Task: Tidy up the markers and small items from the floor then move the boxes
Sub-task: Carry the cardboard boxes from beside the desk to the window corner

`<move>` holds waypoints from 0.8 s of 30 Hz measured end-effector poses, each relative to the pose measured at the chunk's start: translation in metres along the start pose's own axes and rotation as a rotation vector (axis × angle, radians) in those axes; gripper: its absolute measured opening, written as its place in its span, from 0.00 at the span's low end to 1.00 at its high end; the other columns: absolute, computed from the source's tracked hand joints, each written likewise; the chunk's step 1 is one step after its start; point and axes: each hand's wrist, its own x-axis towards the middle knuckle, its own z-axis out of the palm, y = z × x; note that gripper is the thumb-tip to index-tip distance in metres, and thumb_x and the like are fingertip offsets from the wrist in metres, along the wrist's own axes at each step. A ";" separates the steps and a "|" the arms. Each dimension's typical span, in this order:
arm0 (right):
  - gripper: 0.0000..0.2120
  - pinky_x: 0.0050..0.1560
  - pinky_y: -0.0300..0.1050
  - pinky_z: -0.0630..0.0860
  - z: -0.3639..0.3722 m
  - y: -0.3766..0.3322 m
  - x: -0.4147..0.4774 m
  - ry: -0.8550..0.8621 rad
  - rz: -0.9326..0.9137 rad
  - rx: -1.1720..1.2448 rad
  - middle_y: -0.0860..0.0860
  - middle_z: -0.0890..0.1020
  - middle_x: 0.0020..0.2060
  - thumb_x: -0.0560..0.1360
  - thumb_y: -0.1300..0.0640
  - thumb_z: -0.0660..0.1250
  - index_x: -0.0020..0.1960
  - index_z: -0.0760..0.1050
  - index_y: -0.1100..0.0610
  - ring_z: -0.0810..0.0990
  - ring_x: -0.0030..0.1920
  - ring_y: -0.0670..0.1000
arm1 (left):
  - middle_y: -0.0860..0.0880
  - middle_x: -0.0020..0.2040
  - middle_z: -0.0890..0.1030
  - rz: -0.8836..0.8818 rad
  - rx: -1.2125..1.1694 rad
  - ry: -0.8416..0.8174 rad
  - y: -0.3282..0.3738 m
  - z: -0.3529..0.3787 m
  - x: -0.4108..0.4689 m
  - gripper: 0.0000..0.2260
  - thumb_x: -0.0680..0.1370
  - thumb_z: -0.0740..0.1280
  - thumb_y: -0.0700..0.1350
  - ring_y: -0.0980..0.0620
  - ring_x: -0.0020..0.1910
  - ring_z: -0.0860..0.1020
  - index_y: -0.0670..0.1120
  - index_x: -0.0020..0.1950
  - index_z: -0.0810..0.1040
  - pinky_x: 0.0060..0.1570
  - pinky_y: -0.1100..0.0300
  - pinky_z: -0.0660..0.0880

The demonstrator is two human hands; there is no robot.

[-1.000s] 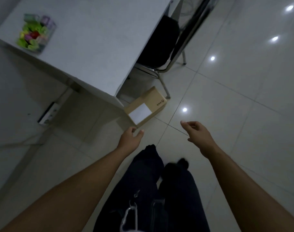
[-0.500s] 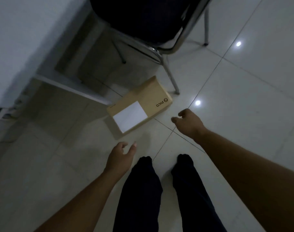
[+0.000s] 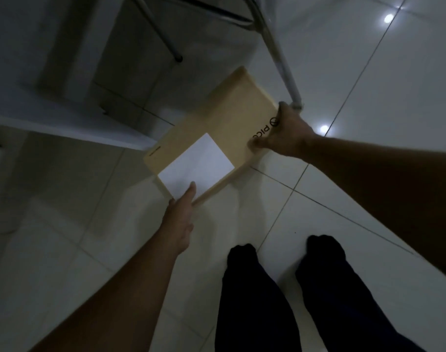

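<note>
Both hands were on one cardboard box (image 3: 224, 123), the only box in view. It lay flat on the tiled floor (image 3: 369, 85), its tan lid up, carrying one white label (image 3: 195, 168) near its closer corner and a dark printed logo (image 3: 264, 128) along its right edge. The right hand (image 3: 288, 133) was cupped over that right edge, thumb on the lid beside the logo and fingers curled down the side, partly covering the print. The left hand (image 3: 178, 219) lay against the box's near corner, fingers straight and nearly together, the thumb tip resting on the label; whether its other fingers gripped the side could not be told. Just beyond the box's far right corner stood one chair leg (image 3: 280, 59), its foot close to the right hand's knuckles; a second chair leg (image 3: 161, 31) stood behind the box, well apart. To the box's left ran the white table edge (image 3: 64, 123). Nearer than the box, two dark-trousered legs (image 3: 255, 301) stood on the tiles.
</note>
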 end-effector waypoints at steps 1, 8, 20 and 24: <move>0.38 0.51 0.46 0.79 -0.001 0.001 0.001 0.007 0.014 0.027 0.53 0.73 0.60 0.66 0.50 0.77 0.67 0.61 0.55 0.76 0.57 0.52 | 0.51 0.70 0.70 0.001 -0.048 -0.020 0.001 -0.001 0.001 0.32 0.72 0.66 0.64 0.48 0.68 0.70 0.52 0.72 0.65 0.69 0.45 0.62; 0.32 0.41 0.40 0.74 -0.040 0.003 -0.059 -0.045 0.098 -0.038 0.51 0.76 0.55 0.68 0.45 0.75 0.65 0.66 0.56 0.76 0.51 0.50 | 0.47 0.61 0.78 -0.010 -0.160 0.018 -0.018 -0.020 -0.059 0.25 0.74 0.68 0.58 0.47 0.59 0.77 0.45 0.65 0.73 0.66 0.49 0.71; 0.18 0.47 0.46 0.79 -0.152 -0.063 -0.266 -0.003 0.085 0.196 0.48 0.77 0.56 0.68 0.46 0.75 0.48 0.67 0.48 0.79 0.52 0.49 | 0.45 0.59 0.79 0.027 -0.252 0.104 -0.032 -0.060 -0.279 0.29 0.72 0.66 0.64 0.45 0.56 0.78 0.43 0.61 0.74 0.61 0.48 0.74; 0.23 0.47 0.43 0.76 -0.189 -0.110 -0.334 -0.143 0.028 0.063 0.47 0.74 0.61 0.69 0.47 0.75 0.56 0.66 0.49 0.77 0.56 0.49 | 0.52 0.55 0.74 0.046 -0.144 0.129 -0.045 -0.090 -0.356 0.30 0.71 0.63 0.68 0.49 0.52 0.76 0.49 0.63 0.65 0.42 0.51 0.80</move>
